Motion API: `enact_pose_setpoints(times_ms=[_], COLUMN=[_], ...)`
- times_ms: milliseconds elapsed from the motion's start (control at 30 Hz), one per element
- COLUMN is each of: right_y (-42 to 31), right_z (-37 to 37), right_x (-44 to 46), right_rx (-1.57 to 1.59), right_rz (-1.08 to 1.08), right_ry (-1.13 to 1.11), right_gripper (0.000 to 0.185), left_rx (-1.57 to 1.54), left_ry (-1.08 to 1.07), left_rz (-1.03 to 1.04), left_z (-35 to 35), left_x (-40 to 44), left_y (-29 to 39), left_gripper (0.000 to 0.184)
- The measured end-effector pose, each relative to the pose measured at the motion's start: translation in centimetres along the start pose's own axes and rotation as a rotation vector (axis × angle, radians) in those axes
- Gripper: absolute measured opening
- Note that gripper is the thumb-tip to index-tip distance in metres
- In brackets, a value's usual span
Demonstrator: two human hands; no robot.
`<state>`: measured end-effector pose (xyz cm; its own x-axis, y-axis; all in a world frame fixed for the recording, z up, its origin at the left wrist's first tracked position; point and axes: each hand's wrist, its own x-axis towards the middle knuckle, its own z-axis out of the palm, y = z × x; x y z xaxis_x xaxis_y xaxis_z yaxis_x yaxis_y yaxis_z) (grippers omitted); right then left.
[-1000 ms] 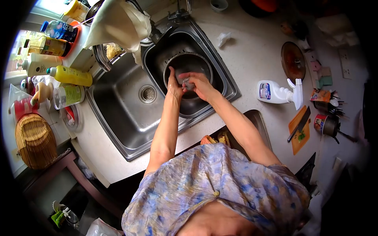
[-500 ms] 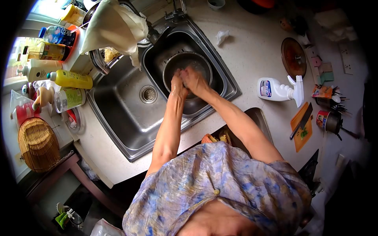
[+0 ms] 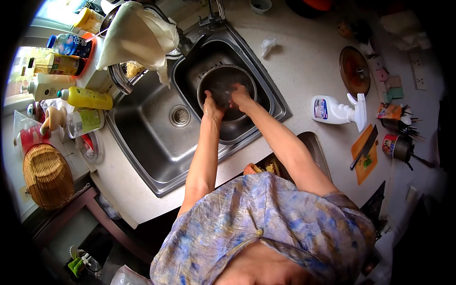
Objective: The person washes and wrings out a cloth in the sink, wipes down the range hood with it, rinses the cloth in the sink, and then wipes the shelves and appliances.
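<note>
A round metal bowl point(image 3: 251, 80) sits in the smaller right basin of the steel sink point(image 3: 280, 105), and it looks to have water in it. My left hand point(image 3: 212, 105) is over the near-left side of the bowl, wet, with its fingers stretched and nothing held. Over the near-right side is my right hand point(image 3: 241, 97), its fingers apart and pointing into the bowl. Between the hands there is a gap. Whether fingertips touch the bowl's inside or the water is hard to see.
A faucet point(image 3: 209, 19) stands behind the basin; a cloth point(image 3: 137, 35) hangs at the left. Dish soap point(image 3: 88, 97) and several bottles line the left side. On the right counter are a spray bottle point(image 3: 335, 110), a glass lid point(image 3: 355, 71) and an orange cutting board point(image 3: 365, 156) with a knife point(image 3: 365, 147).
My hands were pressed together over the bowl and have moved apart, left hand to the left and right hand to the right. The bowl's inside shows more now.
</note>
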<state>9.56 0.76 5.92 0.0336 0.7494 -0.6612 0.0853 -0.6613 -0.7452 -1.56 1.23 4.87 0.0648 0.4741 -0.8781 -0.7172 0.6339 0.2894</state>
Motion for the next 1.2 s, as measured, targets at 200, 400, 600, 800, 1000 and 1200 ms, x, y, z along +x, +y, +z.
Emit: enact_pose_setpoints(times_ms=[200, 400, 600, 800, 1000, 1200], right_y=[-2.6, -2.0, -3.0, -0.9, -3.4, -2.3], right_z=[-0.8, -2.6, -3.2, -0.5, 2.2, 1.2], right_x=[-7.6, -7.8, -7.7, -8.5, -7.6, -4.3], right_rx=[0.856, 0.608, 0.483, 0.411, -0.486, -0.445], right_rz=[0.057, -0.028, 0.021, -0.074, -0.729, -0.645], right_ry=[-0.413, -0.170, -0.034, -0.174, 0.143, 0.289], right_gripper=[0.031, 0.043, 0.043, 0.035, 0.033, 0.027], left_rx=[-0.059, -0.191, -0.182, -0.164, -0.169, -0.114], left_ry=[-0.182, -0.238, -0.216, -0.128, -0.626, -0.182], left_rz=[-0.143, -0.026, -0.013, -0.020, -0.208, -0.075], left_z=[-0.6, -0.9, -0.1, -0.5, -2.8, 0.7], left_x=[0.3, -0.5, -2.6, 0.2, 3.6, -0.8], left_y=[1.0, 0.8, 1.6, -0.1, -1.7, -0.9], left_gripper=[0.046, 0.036, 0.029, 0.038, 0.047, 0.053])
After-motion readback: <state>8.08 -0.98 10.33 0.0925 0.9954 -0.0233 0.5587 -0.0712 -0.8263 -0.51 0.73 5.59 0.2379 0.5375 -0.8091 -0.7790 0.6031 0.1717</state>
